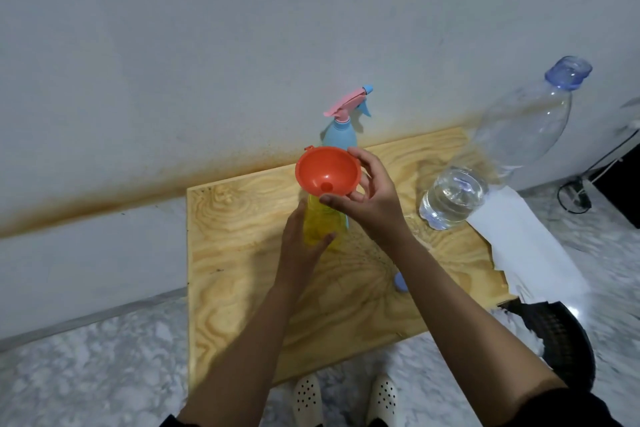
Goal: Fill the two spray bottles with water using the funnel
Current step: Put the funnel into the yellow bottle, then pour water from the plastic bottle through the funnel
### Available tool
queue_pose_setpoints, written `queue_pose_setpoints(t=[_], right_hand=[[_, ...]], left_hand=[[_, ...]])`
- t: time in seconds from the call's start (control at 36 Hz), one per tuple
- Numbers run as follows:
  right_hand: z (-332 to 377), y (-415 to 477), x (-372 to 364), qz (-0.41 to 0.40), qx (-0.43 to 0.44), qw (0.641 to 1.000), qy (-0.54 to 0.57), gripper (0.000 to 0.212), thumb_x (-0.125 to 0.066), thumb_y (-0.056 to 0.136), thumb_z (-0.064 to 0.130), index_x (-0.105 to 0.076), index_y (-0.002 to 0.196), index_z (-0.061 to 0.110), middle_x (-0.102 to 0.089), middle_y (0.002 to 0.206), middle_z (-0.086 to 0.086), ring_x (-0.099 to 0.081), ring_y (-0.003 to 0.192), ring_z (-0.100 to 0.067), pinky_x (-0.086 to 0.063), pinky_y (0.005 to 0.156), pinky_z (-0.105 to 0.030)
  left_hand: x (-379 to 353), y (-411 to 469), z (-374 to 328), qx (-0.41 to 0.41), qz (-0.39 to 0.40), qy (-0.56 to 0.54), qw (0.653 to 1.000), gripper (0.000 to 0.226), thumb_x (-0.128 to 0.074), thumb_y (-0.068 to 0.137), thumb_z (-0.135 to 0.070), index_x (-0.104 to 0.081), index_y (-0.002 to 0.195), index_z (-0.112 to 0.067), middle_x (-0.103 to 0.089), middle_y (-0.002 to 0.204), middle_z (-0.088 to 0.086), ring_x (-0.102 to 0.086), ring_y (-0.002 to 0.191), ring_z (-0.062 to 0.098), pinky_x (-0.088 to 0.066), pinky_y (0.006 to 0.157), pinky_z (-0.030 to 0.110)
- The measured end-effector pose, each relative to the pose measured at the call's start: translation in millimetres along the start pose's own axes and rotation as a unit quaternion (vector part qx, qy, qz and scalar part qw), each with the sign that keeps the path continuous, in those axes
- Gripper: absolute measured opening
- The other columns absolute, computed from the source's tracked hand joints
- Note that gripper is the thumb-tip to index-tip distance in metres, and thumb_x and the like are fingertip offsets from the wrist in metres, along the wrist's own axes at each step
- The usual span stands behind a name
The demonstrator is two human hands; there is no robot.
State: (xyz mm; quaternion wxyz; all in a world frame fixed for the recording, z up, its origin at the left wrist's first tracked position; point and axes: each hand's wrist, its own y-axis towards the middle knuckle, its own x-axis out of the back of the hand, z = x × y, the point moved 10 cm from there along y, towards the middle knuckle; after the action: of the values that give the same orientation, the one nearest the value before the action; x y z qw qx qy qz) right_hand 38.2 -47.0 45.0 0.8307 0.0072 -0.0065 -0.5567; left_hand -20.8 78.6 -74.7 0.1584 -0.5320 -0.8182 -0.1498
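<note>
Hands (374,204) over wooden board (242,253), white wall (242,45)

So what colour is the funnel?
Orange-red. The funnel shows clearly in the head view, sitting on the yellow spray bottle.

A pale grey wall (242,28) fills the upper view, crossed by a rusty orange stain band (104,199) (it slants upward to the right). Below lies a marbled grey-white floor (86,374), with 1 plywood board (242,288) resting flat on it against the wall.
</note>
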Motion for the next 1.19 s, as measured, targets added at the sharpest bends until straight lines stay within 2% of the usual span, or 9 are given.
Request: queue_pose_setpoints(t=[0.08,0.19,0.39,0.53,0.69,0.86,1.0,1.08,1.19], right_hand=[[-5,-3,-1,0.003,0.0,1.0,-0.018,0.079,-0.08,0.066,0.001,-0.039,0.13,0.018,-0.045,0.121,0.018,-0.051,0.116,-0.01,-0.05,0.098,-0.04],[-2,-3,-4,0.015,-0.006,0.999,-0.031,0.081,-0.081,0.066,0.006,-0.037,0.134,0.016,-0.044,0.122,0.016,-0.047,0.124,-0.016,-0.05,0.097,-0.044],[0,-5,-6,0.014,-0.019,0.998,-0.054,0.076,-0.079,0.07,0.012,-0.035,0.131,0.026,-0.042,0.119,0.02,-0.048,0.117,-0.013,-0.051,0.097,-0.036],[4,-5,-9,0.026,-0.021,0.994,-0.099,0.085,-0.078,0.073,0.023,-0.029,0.141,0.022,-0.039,0.13,0.009,-0.044,0.119,-0.011,-0.048,0.094,-0.026],[-3,-5,-12,0.049,-0.05,0.992,-0.109,0.106,-0.082,0.066,0.035,-0.016,0.147,0.024,-0.034,0.146,0.0,-0.041,0.131,-0.019,-0.044,0.105,-0.041],[-5,-8,-11,0.09,-0.048,0.987,-0.123,0.109,-0.08,0.071,0.028,-0.004,0.149,0.025,-0.028,0.15,-0.006,-0.036,0.136,-0.023,-0.037,0.11,-0.045],[-6,-24,14,0.092,-0.012,0.982,-0.165,0.091,-0.076,0.077,0.017,-0.018,0.147,0.014,-0.033,0.147,-0.009,-0.044,0.128,-0.021,-0.041,0.106,-0.043],[-10,-41,42,0.075,0.007,0.976,-0.204,0.067,-0.072,0.078,0.009,-0.039,0.136,0.011,-0.045,0.133,-0.009,-0.047,0.118,-0.017,-0.042,0.104,-0.04],[-27,-65,89,0.062,-0.018,0.966,-0.251,0.052,-0.068,0.082,0.012,-0.047,0.129,0.01,-0.05,0.129,-0.008,-0.047,0.122,-0.016,-0.038,0.095,-0.021]], left_hand=[[3,2,-1,-0.013,0.0,0.027,1.0,0.083,-0.074,0.078,-0.034,-0.029,0.146,-0.02,-0.043,0.13,-0.002,-0.04,0.12,0.011,-0.037,0.099,0.028],[6,1,-3,-0.008,-0.006,0.05,0.999,0.086,-0.075,0.076,-0.034,-0.029,0.146,-0.022,-0.036,0.116,0.001,-0.039,0.108,0.012,-0.036,0.091,0.022],[7,-1,-7,0.001,0.001,0.051,0.999,0.085,-0.075,0.076,-0.036,-0.027,0.146,-0.024,-0.033,0.113,0.001,-0.039,0.108,0.016,-0.038,0.091,0.027],[11,0,-15,0.005,-0.004,0.055,0.998,0.084,-0.076,0.075,-0.034,-0.033,0.144,-0.015,-0.046,0.12,0.005,-0.045,0.111,0.018,-0.042,0.091,0.031],[15,-2,-26,-0.004,-0.002,0.098,0.995,0.068,-0.079,0.073,-0.022,-0.048,0.129,0.001,-0.059,0.119,0.017,-0.056,0.109,0.031,-0.044,0.09,0.037],[21,-15,-46,0.023,-0.013,0.09,0.996,0.08,-0.054,0.066,-0.055,-0.048,0.13,-0.006,-0.05,0.118,0.001,-0.045,0.109,0.015,-0.033,0.09,0.027],[17,-39,-53,0.058,-0.036,0.154,0.986,0.052,-0.068,0.083,-0.018,-0.048,0.126,0.001,-0.048,0.128,0.017,-0.042,0.122,0.032,-0.031,0.096,0.028],[8,-58,-62,0.067,-0.058,0.157,0.984,0.05,-0.068,0.084,-0.016,-0.05,0.126,0.003,-0.05,0.125,0.02,-0.044,0.121,0.034,-0.032,0.099,0.033],[-21,-73,-92,0.055,-0.056,0.127,0.989,0.049,-0.065,0.087,-0.022,-0.05,0.128,0.0,-0.051,0.127,0.016,-0.046,0.121,0.029,-0.034,0.099,0.031]])
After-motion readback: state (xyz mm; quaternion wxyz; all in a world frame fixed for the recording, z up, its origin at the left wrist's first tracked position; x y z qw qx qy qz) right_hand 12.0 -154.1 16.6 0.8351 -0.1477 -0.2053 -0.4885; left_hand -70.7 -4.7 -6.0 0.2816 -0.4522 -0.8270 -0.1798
